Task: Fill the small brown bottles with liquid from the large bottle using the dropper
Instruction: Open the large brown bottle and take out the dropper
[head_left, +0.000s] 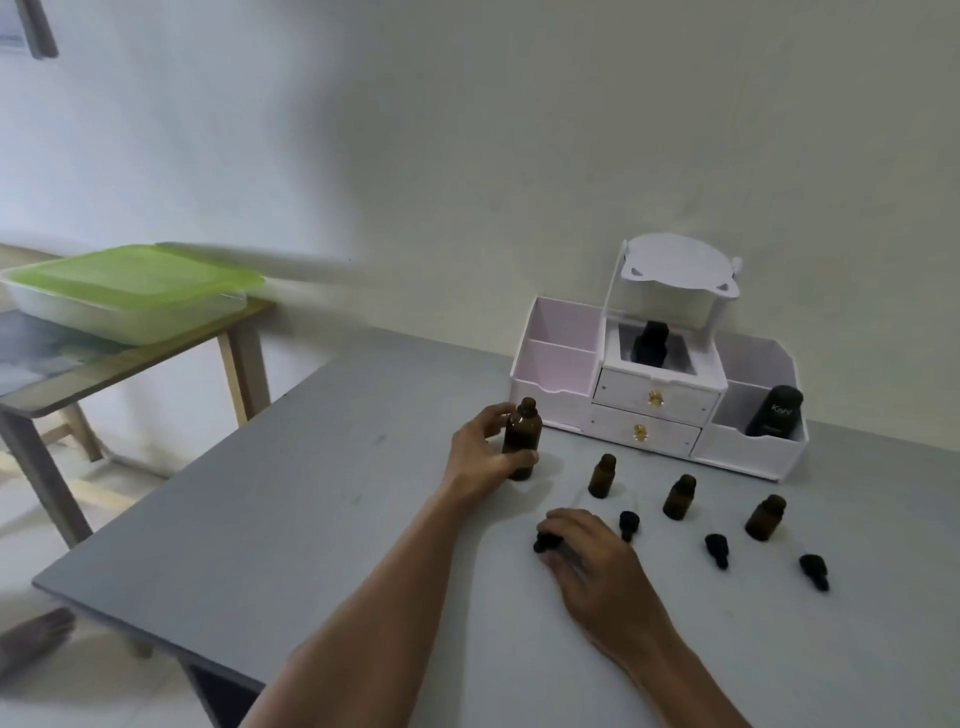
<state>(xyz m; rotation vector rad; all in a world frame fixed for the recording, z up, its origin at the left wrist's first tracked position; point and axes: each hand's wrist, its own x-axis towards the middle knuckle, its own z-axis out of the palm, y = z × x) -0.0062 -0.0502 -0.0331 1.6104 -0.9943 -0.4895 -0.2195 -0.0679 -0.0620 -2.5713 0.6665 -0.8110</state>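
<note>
Matt grey painted table (311, 493). Semi-gloss brown glass: large bottle (522, 439), small bottles (679, 498). Matt black dropper caps (717, 551). Smooth white plastic organiser (556, 395) at far edge, brass-look knobs (655, 398). Translucent green plastic lid (135, 280).

A grey matte counter (311, 493) carries a white plastic organiser with two gold-knobbed drawers (649, 410) toward its far side. Just off the organiser's left front corner stands a large brown glass bottle (522, 436), upright. Nearer than the organiser, three small brown glass bottles (601, 475) (679, 497) (764, 517) stand in a slanting row. Nearer again lie three black droppers (628, 524) (717, 550) (813, 570) and, leftmost and half covered, a fourth black dropper (544, 543).
</note>
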